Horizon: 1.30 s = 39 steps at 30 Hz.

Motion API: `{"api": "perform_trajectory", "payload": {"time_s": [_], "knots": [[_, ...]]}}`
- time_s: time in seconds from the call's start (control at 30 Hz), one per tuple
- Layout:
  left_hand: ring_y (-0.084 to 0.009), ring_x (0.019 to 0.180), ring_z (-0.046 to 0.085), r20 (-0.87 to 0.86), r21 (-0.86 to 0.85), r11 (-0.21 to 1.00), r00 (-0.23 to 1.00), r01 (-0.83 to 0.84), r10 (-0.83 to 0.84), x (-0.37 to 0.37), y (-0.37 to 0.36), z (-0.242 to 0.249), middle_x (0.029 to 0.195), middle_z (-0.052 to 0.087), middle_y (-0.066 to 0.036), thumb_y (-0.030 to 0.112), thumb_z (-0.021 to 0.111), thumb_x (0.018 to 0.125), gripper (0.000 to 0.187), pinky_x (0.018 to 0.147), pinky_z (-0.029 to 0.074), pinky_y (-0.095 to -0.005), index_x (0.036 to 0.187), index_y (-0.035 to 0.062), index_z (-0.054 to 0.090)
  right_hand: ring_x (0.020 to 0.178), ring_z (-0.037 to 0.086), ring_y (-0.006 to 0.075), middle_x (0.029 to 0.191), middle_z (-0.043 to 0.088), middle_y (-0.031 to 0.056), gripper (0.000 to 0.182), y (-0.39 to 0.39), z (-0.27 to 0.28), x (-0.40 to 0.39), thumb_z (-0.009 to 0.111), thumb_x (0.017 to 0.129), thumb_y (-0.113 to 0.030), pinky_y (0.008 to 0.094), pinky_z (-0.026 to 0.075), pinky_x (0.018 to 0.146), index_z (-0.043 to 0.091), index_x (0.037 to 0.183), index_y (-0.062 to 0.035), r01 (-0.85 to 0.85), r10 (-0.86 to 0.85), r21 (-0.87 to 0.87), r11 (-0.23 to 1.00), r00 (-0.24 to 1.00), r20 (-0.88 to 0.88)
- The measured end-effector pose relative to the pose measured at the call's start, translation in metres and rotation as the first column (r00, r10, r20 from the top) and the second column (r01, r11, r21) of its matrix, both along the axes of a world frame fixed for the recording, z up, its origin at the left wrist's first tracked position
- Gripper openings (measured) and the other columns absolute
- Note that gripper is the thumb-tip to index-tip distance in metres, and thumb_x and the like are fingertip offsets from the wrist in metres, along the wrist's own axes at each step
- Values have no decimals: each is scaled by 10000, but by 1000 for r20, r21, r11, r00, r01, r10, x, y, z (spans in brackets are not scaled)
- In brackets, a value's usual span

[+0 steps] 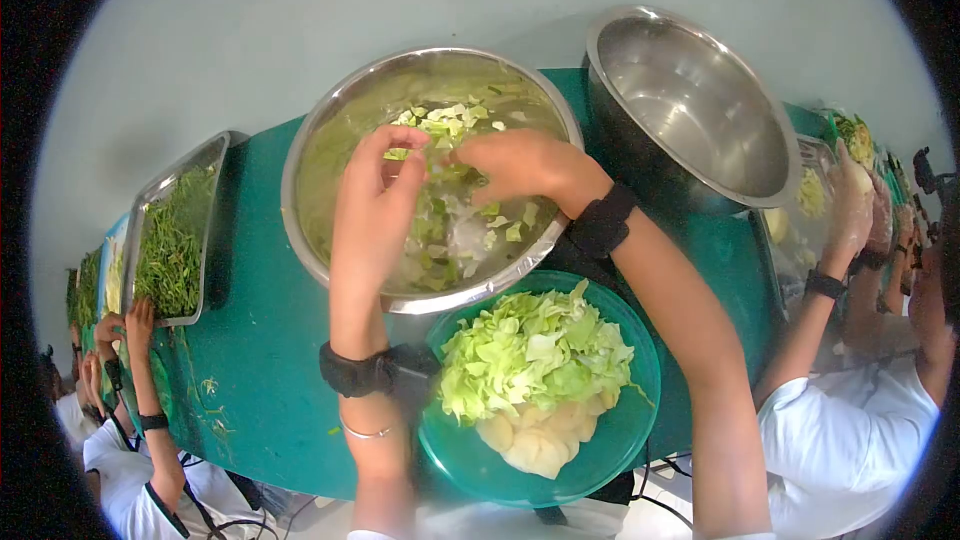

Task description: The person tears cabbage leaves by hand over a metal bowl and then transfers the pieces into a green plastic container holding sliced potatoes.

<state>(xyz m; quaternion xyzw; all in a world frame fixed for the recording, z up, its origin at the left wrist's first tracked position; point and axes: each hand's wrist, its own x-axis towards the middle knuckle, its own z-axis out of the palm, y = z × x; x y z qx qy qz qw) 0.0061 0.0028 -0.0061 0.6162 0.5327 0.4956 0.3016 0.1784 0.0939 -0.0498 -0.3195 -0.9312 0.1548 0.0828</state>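
We work both hands in the steel bowl (330, 130) at the table's (260, 340) far edge: our left hand (375, 205) pinches chopped cabbage pieces (445, 120), our right hand (520, 162) curls loosely over them. The green plate (610, 440) overhangs the near edge; a wrist's nudge could likely tip it.

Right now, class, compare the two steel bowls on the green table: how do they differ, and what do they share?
The near steel bowl holds water and chopped green leaves, with the left hand and right hand working in it; the far steel bowl holds nothing visible and no hand touches it. The near one looks shallower, the far one deeper. Both are round, shiny metal and stand on the green table.
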Motion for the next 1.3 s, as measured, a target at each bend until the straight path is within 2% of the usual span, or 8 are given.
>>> {"api": "perform_trajectory", "payload": {"time_s": [0.17, 0.37, 0.57, 0.67, 0.87, 0.97, 1.07, 1.3], "knots": [[-125, 779, 564, -27, -16, 1000, 1000, -8, 8, 1, -1, 3, 954, 592, -58, 101, 528, 862, 193, 765, 416, -266, 1021, 15, 595, 1064, 572, 300, 1143, 607, 141, 638, -9, 19, -3, 730, 668, -340, 383, 454, 900, 548, 1235, -109, 28, 32, -250, 968, 972, 233], [-123, 719, 581, 9, 18, 1000, 1000, 5, -5, 0, 3, -5, 995, 602, -75, 79, 550, 850, 197, 655, 458, -259, 1020, -14, 585, 1006, 596, 309, 1046, 634, 152, 548, -3, 7, 3, 722, 677, -296, 388, 465, 873, 593, 1181, -124, -76, 130, -336, 939, 982, 140], [-121, 735, 578, -22, -5, 1000, 999, 23, -24, -1, 1, -2, 984, 597, -66, 82, 554, 854, 184, 652, 453, -260, 1014, 1, 591, 882, 630, 329, 891, 662, 141, 364, 5, 3, -7, 642, 665, -152, 425, 499, 781, 656, 1029, -143, -6, 9, -106, 994, 1000, 28], [-127, 803, 574, -41, 21, 1000, 999, -10, 11, -3, 3, -5, 1014, 564, -64, 72, 550, 850, 174, 672, 446, -259, 1011, 37, 602, 925, 606, 293, 948, 636, 123, 313, 9, 3, -10, 624, 727, -133, 407, 479, 816, 634, 1040, -137, 0, -4, -116, 993, 999, -36], [-155, 908, 559, -62, 173, 977, 988, -126, 138, -6, 5, -5, 1072, 508, -60, 58, 540, 847, 184, 711, 436, -268, 1015, 83, 610, 1006, 578, 299, 1104, 597, 127, 405, 8, -9, -2, 639, 738, -167, 398, 461, 871, 590, 1137, -126, 47, 31, 283, 958, 963, -266], [-159, 912, 557, -70, 191, 973, 987, -127, 142, -7, 7, -9, 1066, 514, -60, 57, 539, 847, 185, 706, 436, -270, 1017, 83, 609, 1013, 577, 310, 1080, 610, 137, 459, 4, -4, 2, 676, 725, -217, 398, 460, 878, 578, 1160, -111, 43, -41, -108, 993, 999, 23], [-163, 920, 556, -80, 144, 983, 989, -115, 128, -5, 5, -4, 1064, 516, -60, 61, 540, 848, 182, 703, 438, -272, 1014, 86, 609, 998, 588, 303, 1047, 624, 140, 472, 1, 7, -3, 702, 711, -259, 398, 468, 861, 591, 1148, -120, 3, 39, -234, 972, 984, 174], [-185, 914, 563, -75, 102, 991, 993, -87, 95, -2, 0, 2, 1056, 519, -70, 81, 544, 846, 180, 728, 445, -294, 1015, 83, 606, 949, 603, 296, 975, 634, 135, 346, 4, 7, -7, 654, 700, -180, 413, 478, 811, 626, 1040, -124, 53, -49, -112, 992, 998, 37]]}}
